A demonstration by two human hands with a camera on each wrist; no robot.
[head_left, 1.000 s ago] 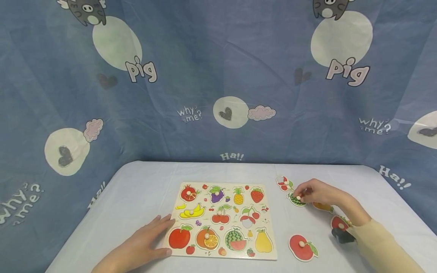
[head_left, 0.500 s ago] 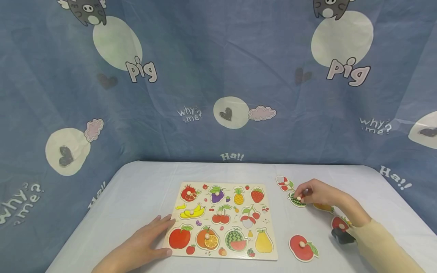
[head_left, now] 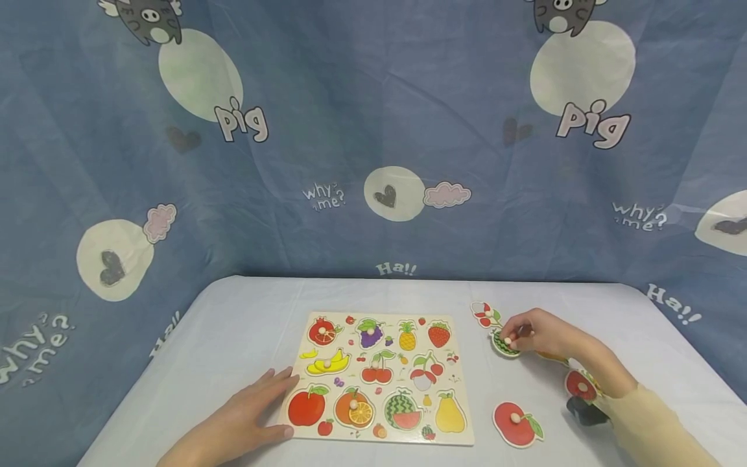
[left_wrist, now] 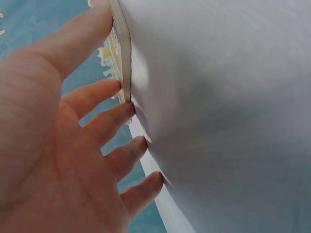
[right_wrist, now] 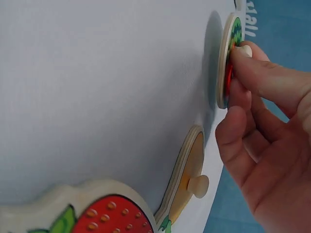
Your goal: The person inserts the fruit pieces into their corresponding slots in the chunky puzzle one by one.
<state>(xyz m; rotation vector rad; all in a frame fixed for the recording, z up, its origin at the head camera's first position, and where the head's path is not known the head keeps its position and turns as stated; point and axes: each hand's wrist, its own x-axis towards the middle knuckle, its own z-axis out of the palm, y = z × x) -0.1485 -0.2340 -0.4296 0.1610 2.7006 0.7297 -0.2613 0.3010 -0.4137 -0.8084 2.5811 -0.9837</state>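
My right hand (head_left: 543,333) pinches the knob of the watermelon piece (head_left: 505,345) between thumb and finger. In the right wrist view the watermelon piece (right_wrist: 228,63) stands off the white cloth, with a shadow beside it, and my right hand (right_wrist: 272,126) holds its pale knob. The fruit board (head_left: 378,389) lies flat, its left edge touched by the spread fingers and thumb of my left hand (head_left: 239,415). Seen from the left wrist, my left hand (left_wrist: 82,131) has its thumb and fingertips at the edge of the board (left_wrist: 125,53).
Near the board's right side lies an apple piece (head_left: 517,425). A cherry piece (head_left: 484,314) is behind the watermelon. Under the right arm are a pear piece (right_wrist: 187,179) and a strawberry piece (right_wrist: 114,216), with another red piece (head_left: 580,384) by the sleeve.
My right hand has shifted very slightly left, and the watermelon piece in its fingers has risen and tilted a little. My left hand and the board have kept their places.
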